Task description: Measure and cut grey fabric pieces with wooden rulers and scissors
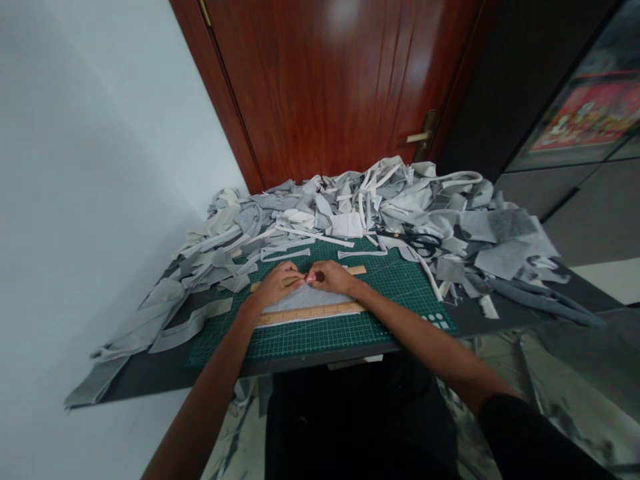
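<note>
On the green cutting mat (320, 343) lies a piece of light grey cloth (305, 299). A wooden ruler (310, 313) rests along its near edge. Another wooden strip (357, 270) shows behind my hands, its middle covered by them. My left hand (281, 283) is closed, thumb and fingers pinched at the far edge of the cloth. Right beside it my right hand (331, 276) pinches the same edge, and the fingertips of both meet. Any small item between the fingertips is too small to make out.
Grey and white fabric scraps (320, 207) are heaped along the back and both sides of the dark table (145, 373). Black-handled scissors (420, 241) lie at the mat's back right. Thin white strips (290, 255) lie behind my hands. A wooden door (330, 87) stands beyond the table.
</note>
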{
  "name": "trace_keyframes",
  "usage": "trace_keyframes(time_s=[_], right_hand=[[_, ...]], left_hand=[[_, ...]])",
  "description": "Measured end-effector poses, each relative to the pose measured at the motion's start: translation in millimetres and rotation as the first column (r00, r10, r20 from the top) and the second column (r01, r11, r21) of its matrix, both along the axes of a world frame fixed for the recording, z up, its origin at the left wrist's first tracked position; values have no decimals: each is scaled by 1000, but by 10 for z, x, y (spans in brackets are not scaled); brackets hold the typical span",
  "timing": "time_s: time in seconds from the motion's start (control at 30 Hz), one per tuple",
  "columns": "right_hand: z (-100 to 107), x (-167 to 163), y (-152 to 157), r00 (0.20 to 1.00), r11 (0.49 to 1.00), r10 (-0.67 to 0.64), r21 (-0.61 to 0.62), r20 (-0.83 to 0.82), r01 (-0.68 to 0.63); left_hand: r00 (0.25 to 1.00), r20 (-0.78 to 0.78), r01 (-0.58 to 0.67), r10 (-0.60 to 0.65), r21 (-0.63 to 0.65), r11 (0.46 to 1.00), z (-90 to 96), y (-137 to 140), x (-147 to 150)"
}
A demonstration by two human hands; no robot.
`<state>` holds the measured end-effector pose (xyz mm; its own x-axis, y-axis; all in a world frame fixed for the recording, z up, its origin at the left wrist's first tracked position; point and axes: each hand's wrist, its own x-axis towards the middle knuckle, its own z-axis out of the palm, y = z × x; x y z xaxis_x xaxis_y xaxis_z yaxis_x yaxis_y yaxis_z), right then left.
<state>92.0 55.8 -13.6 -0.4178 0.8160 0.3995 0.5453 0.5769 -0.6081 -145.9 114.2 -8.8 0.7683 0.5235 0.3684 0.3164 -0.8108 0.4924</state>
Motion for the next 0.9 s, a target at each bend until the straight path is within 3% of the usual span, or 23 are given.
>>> trace_keyframes(time_s=[0.4, 0.9], right_hand=[[37, 11, 1, 993, 999, -47, 22, 104, 45], [82, 107, -5, 995, 998, -46, -30, 86, 49]], left_hand=[[999, -20, -38, 38, 12, 999, -19, 23, -1], [999, -30, -29, 29, 8, 1000, -47, 51, -20]])
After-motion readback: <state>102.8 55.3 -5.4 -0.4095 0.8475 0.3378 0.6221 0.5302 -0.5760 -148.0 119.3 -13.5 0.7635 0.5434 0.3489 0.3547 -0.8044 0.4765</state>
